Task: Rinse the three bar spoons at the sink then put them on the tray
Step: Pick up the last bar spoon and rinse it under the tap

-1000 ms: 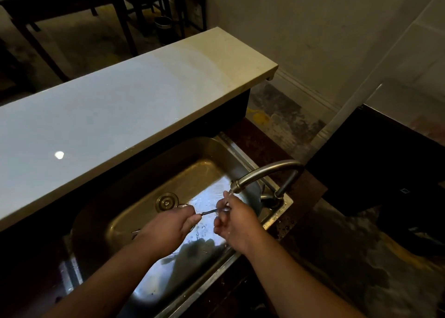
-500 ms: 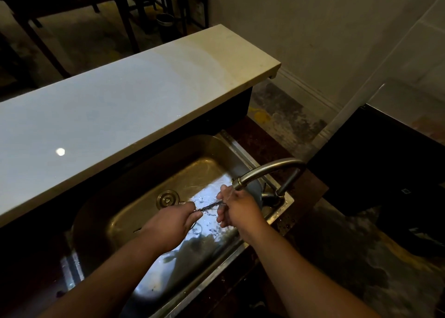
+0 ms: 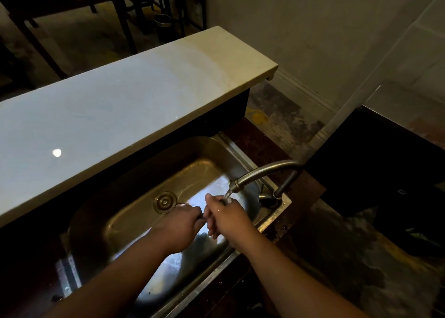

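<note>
We hold one bar spoon (image 3: 204, 215) over the sink (image 3: 224, 144), at 5 o'clock from its one drain (image 3: 165, 202): left hand (image 3: 179, 226) and right hand (image 3: 227, 217) both closed on it, beneath one running faucet (image 3: 265, 172).

Head view, steeply down, close over sink (image 3: 243, 153)

pretty dim and murky overall. one small bright glare spot on the pale surface (image 3: 125, 115), sheen on the wet sink (image 3: 212, 170) bottom, corners sink into black, straight edges bow from the wide lens.
</note>
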`<state>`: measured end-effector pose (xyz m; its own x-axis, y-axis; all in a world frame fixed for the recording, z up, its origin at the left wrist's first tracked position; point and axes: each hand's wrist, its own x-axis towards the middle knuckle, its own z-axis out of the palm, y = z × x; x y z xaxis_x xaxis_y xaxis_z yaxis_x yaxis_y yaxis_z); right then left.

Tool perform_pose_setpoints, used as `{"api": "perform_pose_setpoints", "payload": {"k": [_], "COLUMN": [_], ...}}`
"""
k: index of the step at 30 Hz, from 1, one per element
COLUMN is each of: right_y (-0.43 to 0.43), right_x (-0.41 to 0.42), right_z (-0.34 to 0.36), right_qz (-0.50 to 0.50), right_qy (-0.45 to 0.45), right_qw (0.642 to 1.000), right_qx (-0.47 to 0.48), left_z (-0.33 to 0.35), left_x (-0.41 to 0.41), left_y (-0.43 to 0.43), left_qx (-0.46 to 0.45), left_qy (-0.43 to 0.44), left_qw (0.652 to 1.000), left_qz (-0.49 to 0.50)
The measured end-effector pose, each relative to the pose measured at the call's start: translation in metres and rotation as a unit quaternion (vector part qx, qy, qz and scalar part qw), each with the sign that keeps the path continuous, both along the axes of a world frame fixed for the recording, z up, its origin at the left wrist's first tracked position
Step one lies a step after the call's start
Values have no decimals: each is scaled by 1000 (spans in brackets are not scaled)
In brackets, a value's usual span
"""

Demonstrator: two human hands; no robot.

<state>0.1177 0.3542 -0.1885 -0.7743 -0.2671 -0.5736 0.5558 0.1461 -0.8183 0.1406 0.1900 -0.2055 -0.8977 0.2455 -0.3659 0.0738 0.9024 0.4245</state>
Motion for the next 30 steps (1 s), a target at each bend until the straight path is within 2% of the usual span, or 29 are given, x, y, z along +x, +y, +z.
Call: {"api": "perform_pose_setpoints", "payload": {"k": [4,6,8,10,13,15,18,20,24,25,27,28,30], "right_y": [-1,2,6,7,9,12,11,10,14,17,25,30,39], "right_x": [4,4,2,-3,-8,-10,-13,-16,-31,-35,-43,-47,-54], "right_z": [-3,-4,-4,-6,-8,-13,-16,-14,-4,-1,3,5,9], "right_qz": [14,10,13,22,-14,-44,-69,-94,-83,-49,38,57,73], "right_qy": [141,184,194,181,86,37,2,39,192,235,314,317,270], "right_qw": [973,959,958,967,994,998,995,986,948,925,852,839,845], "right_qx": [180,214,210,177,66,33,76,132,240,294,418,438,456], "left_z": [4,11,15,11,-2,-7,-5,-1,9,11,13,14,14], "left_x": [-10,-16,-20,-21,-17,-12,-3,0,-3,-4,-6,-6,-4], "left_y": [22,33,40,39,21,6,-8,-9,-1,-1,-1,-3,-7], "left_qx": [35,90,103,102,81,66,41,25,26,25,14,8,-4], "left_qy": [-9,-11,-10,-26,-35,-16,17,29,53,60,69,68,57], "left_qw": [999,995,994,993,993,995,998,998,996,995,994,994,995], "left_qz": [33,45,42,51,77,70,49,44,70,79,88,88,82]}}
